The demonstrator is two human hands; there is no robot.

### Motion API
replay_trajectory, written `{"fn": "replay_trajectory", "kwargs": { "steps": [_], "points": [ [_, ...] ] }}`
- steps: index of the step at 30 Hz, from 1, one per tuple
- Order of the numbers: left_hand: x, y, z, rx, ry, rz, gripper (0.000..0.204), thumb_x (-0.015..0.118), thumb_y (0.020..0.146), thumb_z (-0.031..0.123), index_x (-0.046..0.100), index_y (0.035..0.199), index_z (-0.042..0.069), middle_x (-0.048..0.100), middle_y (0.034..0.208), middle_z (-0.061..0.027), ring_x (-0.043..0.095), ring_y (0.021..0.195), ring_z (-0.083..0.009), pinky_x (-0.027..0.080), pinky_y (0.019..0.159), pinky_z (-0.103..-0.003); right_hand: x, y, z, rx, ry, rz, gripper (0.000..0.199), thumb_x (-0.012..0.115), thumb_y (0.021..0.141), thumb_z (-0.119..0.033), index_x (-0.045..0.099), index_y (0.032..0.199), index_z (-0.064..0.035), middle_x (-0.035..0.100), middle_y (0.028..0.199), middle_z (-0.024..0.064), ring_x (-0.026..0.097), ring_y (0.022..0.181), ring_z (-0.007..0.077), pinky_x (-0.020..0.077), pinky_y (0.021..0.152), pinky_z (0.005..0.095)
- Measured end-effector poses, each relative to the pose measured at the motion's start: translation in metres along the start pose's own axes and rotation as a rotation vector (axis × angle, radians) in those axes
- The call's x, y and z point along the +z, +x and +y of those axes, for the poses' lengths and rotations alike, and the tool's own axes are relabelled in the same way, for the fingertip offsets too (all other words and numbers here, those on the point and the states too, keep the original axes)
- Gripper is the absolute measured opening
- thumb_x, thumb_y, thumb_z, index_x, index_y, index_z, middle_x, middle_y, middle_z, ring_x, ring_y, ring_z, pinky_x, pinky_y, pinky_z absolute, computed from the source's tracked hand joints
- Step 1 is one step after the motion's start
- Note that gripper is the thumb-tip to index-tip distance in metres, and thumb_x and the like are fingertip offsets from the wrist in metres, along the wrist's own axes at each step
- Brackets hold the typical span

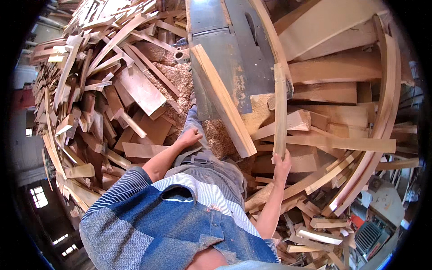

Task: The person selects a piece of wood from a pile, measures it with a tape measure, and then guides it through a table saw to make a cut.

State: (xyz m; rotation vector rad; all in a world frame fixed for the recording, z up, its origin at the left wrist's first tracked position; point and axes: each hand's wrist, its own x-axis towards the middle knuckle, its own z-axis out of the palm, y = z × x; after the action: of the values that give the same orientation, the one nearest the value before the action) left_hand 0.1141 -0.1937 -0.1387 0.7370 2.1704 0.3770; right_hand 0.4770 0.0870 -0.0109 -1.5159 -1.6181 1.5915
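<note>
My right hand (281, 165) is closed round the near end of a long, narrow wooden strip (280, 112). The strip points away from me along the right side of a grey metal machine table (220, 63). My left hand (191, 137) is curled into a loose fist beside my thigh, and nothing shows in it. Between my hands, a thick wooden board (222, 99) lies aslant on the machine table, its near end sticking out past the front edge. Rusty or dusty patches mark the metal top.
A large heap of offcuts (90, 99) rises on the left. Wood shavings (220, 139) cover the floor by my feet. On the right are stacked planks (333, 72), a long curved beam (388, 90) and more scraps. A motor-like machine part (370, 236) stands at lower right.
</note>
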Motion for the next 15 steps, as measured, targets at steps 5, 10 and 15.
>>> {"fn": "replay_trajectory", "kwargs": {
  "steps": [5,10,15],
  "points": [
    [-0.005,-0.007,-0.009,-0.028,-0.081,0.034,0.047,0.064,0.088,0.040,0.066,0.105,-0.004,0.069,0.106,-0.0299,0.069,0.101,-0.0400,0.052,0.088,-0.048,0.036,0.056,0.016,-0.224,-0.320,0.205,0.045,0.069,0.089,-0.006,0.059,0.131,0.0055,0.069,0.115,0.0234,0.067,0.105,0.0328,0.0511,0.094,0.0407],
    [-0.025,-0.019,-0.005,-0.124,-0.100,0.021,0.055,0.066,0.089,0.045,0.066,0.113,-0.003,0.070,0.116,-0.0284,0.067,0.111,-0.0427,0.053,0.093,-0.047,0.077,0.158,0.022,-0.305,-0.455,0.282,0.046,0.072,0.087,-0.013,0.061,0.128,0.0041,0.068,0.117,0.0266,0.066,0.107,0.0404,0.0493,0.097,0.0456],
    [-0.033,-0.031,-0.020,-0.148,-0.239,0.124,0.043,0.068,0.090,0.039,0.065,0.097,-0.003,0.073,0.096,-0.0210,0.070,0.088,-0.0326,0.054,0.081,-0.044,0.096,0.200,-0.003,-0.318,-0.392,0.189,0.042,0.076,0.086,-0.017,0.065,0.123,0.0000,0.071,0.115,0.0213,0.066,0.108,0.0369,0.0497,0.095,0.0461]
  ]
}}
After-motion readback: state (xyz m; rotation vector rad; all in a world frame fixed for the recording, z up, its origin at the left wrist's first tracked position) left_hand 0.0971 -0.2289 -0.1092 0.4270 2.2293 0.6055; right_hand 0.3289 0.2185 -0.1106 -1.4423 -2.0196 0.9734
